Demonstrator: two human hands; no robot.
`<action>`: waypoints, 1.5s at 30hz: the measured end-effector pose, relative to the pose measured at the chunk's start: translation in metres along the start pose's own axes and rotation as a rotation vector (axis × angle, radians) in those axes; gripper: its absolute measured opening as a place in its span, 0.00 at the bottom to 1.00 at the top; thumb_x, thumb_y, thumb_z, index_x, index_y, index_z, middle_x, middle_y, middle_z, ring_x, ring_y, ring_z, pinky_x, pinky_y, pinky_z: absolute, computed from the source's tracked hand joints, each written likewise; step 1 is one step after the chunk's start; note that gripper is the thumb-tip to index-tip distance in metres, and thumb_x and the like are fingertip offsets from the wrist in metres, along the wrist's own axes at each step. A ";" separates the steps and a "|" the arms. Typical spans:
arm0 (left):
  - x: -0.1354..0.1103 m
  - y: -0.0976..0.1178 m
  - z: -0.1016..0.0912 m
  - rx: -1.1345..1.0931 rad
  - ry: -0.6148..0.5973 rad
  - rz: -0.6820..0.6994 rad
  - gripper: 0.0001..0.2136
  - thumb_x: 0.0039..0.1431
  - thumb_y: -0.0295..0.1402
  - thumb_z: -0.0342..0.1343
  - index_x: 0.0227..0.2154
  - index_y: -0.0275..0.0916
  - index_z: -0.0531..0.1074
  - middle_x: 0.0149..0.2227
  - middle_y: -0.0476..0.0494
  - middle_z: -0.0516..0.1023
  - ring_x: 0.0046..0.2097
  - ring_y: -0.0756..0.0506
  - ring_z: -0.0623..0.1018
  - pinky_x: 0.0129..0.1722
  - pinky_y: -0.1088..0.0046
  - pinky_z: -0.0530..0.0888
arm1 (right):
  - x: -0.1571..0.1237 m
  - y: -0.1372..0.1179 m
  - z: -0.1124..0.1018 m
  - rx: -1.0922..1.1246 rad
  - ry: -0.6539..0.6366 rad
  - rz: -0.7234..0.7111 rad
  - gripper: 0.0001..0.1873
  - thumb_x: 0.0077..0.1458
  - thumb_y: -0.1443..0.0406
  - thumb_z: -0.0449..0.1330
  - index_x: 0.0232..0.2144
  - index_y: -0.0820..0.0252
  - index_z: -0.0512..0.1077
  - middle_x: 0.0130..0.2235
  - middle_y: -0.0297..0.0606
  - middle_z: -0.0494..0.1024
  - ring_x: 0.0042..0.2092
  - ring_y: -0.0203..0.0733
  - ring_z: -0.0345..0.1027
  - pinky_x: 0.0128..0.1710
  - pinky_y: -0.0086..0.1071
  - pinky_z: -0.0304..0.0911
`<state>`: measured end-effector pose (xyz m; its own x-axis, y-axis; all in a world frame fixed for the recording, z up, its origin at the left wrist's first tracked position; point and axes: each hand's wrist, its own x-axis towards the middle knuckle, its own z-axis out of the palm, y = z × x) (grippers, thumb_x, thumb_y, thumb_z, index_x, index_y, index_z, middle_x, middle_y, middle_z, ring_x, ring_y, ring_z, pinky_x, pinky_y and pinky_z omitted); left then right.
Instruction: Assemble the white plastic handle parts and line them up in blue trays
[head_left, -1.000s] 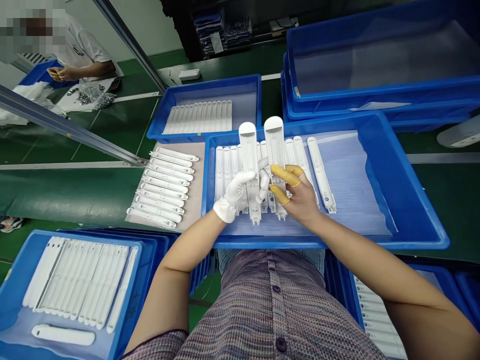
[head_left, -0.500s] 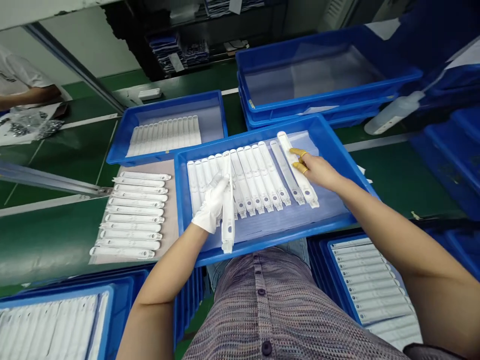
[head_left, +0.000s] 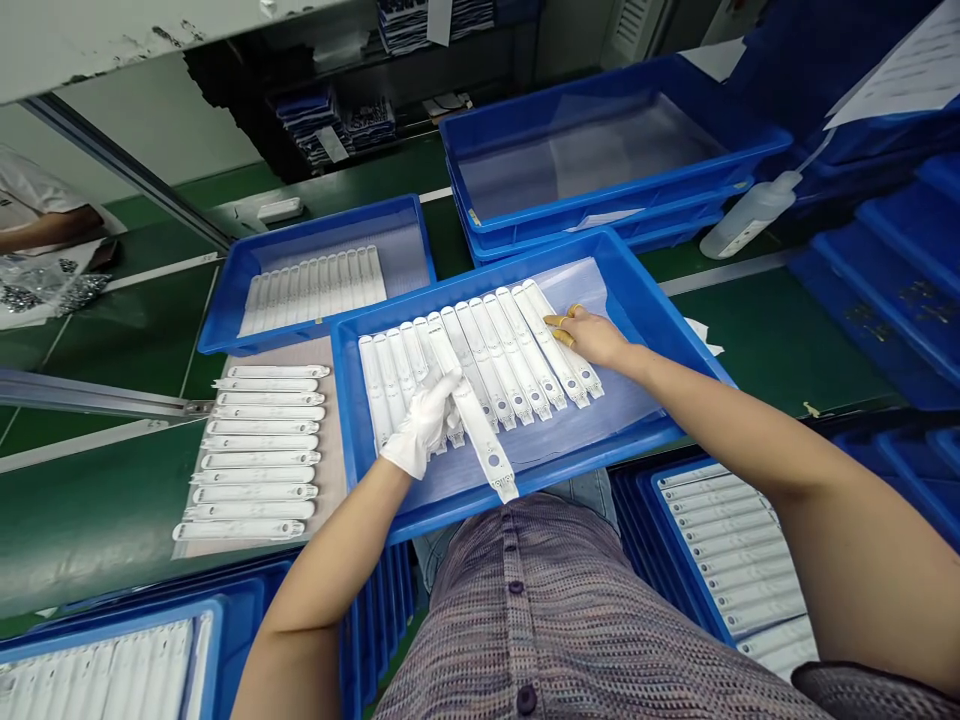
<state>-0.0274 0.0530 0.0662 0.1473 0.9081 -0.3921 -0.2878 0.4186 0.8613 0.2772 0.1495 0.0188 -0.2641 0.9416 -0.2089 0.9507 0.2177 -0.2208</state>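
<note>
My left hand (head_left: 426,420), in a white glove, is closed round a long white plastic strip (head_left: 484,440). That strip slants over the row, and its end with a round hole points toward my body. Several similar strips (head_left: 491,345) lie side by side in a blue tray (head_left: 630,262) in front of me. My right hand (head_left: 589,335), with yellow finger cots on some fingers, has its fingertips closed at the right edge of the row's rightmost strip (head_left: 551,325). That strip lies against its neighbour; the grip's underside is hidden.
On the left, more strips (head_left: 259,442) lie on a pale sheet. Behind stand a blue tray with strips (head_left: 206,318) and stacked blue trays (head_left: 600,215). A squeeze bottle (head_left: 750,215) is at the right. More filled trays (head_left: 724,550) flank my body. Another person's arm (head_left: 52,228) shows far left.
My right hand has moved its strip left against the row, closing the gap there. The strip in my left hand has turned, its lower end swinging right, with its broad face now showing.
</note>
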 end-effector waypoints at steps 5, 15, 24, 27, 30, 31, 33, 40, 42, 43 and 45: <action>0.002 -0.003 0.001 0.061 -0.033 0.008 0.24 0.49 0.45 0.73 0.40 0.36 0.70 0.25 0.55 0.72 0.19 0.56 0.69 0.14 0.82 0.63 | -0.014 -0.005 -0.010 -0.001 0.063 0.040 0.29 0.69 0.62 0.52 0.69 0.60 0.67 0.57 0.54 0.73 0.48 0.53 0.76 0.49 0.40 0.71; 0.005 -0.013 0.005 0.155 -0.216 0.173 0.29 0.59 0.53 0.66 0.55 0.39 0.72 0.42 0.40 0.83 0.38 0.45 0.83 0.39 0.67 0.81 | -0.078 -0.073 -0.016 0.619 -0.133 -0.487 0.37 0.70 0.58 0.53 0.75 0.62 0.52 0.36 0.37 0.79 0.31 0.40 0.70 0.33 0.32 0.67; 0.043 -0.046 0.072 1.368 -0.549 0.740 0.39 0.65 0.51 0.59 0.69 0.28 0.61 0.72 0.23 0.62 0.74 0.30 0.60 0.75 0.49 0.53 | -0.043 0.061 -0.030 0.100 0.005 -0.002 0.28 0.65 0.63 0.54 0.65 0.70 0.67 0.40 0.50 0.84 0.35 0.51 0.77 0.33 0.35 0.65; 0.065 -0.075 0.112 1.545 -0.542 0.829 0.44 0.63 0.52 0.61 0.71 0.24 0.57 0.73 0.23 0.58 0.76 0.28 0.54 0.76 0.45 0.43 | -0.038 0.057 -0.021 0.099 0.010 0.000 0.26 0.66 0.64 0.54 0.63 0.68 0.68 0.42 0.49 0.84 0.38 0.51 0.78 0.36 0.34 0.66; 0.078 -0.091 0.128 1.619 -0.490 0.810 0.44 0.63 0.49 0.61 0.72 0.25 0.55 0.74 0.23 0.56 0.76 0.27 0.53 0.75 0.41 0.42 | -0.034 0.051 -0.010 0.097 0.002 -0.024 0.24 0.64 0.65 0.55 0.60 0.66 0.71 0.40 0.47 0.84 0.36 0.50 0.78 0.35 0.33 0.67; 0.080 -0.094 0.128 1.625 -0.461 0.788 0.43 0.63 0.48 0.62 0.72 0.27 0.56 0.74 0.24 0.57 0.76 0.27 0.54 0.74 0.40 0.43 | -0.033 0.051 -0.006 0.104 0.002 -0.034 0.24 0.64 0.65 0.56 0.60 0.65 0.71 0.38 0.45 0.84 0.36 0.49 0.77 0.35 0.33 0.67; 0.081 -0.098 0.124 1.618 -0.407 0.761 0.41 0.63 0.49 0.60 0.71 0.29 0.59 0.73 0.25 0.60 0.74 0.27 0.57 0.74 0.39 0.47 | -0.030 0.054 -0.001 0.117 0.016 -0.038 0.22 0.62 0.65 0.57 0.57 0.63 0.73 0.34 0.42 0.82 0.36 0.49 0.77 0.35 0.33 0.67; 0.083 -0.075 0.094 1.553 -0.459 0.919 0.35 0.68 0.51 0.54 0.69 0.31 0.64 0.72 0.28 0.63 0.74 0.31 0.60 0.75 0.46 0.53 | -0.026 0.061 0.003 0.246 -0.034 -0.030 0.04 0.60 0.62 0.58 0.31 0.52 0.68 0.30 0.43 0.80 0.28 0.50 0.74 0.32 0.41 0.68; 0.080 -0.046 0.066 1.454 -0.455 0.913 0.30 0.68 0.44 0.54 0.68 0.33 0.65 0.71 0.28 0.65 0.73 0.33 0.62 0.73 0.49 0.58 | -0.029 0.065 -0.001 0.273 -0.011 -0.027 0.09 0.62 0.59 0.58 0.29 0.50 0.65 0.38 0.49 0.83 0.30 0.50 0.75 0.34 0.43 0.69; 0.076 -0.029 0.047 1.386 -0.424 0.875 0.29 0.67 0.40 0.53 0.68 0.34 0.64 0.70 0.29 0.67 0.72 0.34 0.65 0.72 0.49 0.61 | -0.030 0.068 -0.004 0.266 0.030 -0.013 0.11 0.62 0.58 0.57 0.27 0.51 0.64 0.44 0.52 0.83 0.32 0.51 0.75 0.35 0.44 0.69; 0.067 0.005 0.004 1.205 -0.227 0.710 0.27 0.64 0.33 0.52 0.66 0.37 0.67 0.61 0.32 0.77 0.65 0.34 0.74 0.67 0.48 0.68 | -0.031 0.076 -0.008 0.265 0.140 0.032 0.14 0.61 0.55 0.58 0.26 0.51 0.62 0.55 0.55 0.80 0.32 0.50 0.74 0.35 0.47 0.67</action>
<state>-0.0156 0.1157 0.0452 0.4944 0.8472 0.1946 0.5909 -0.4918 0.6395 0.3591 0.1390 0.0163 -0.1919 0.9772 -0.0905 0.8779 0.1297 -0.4609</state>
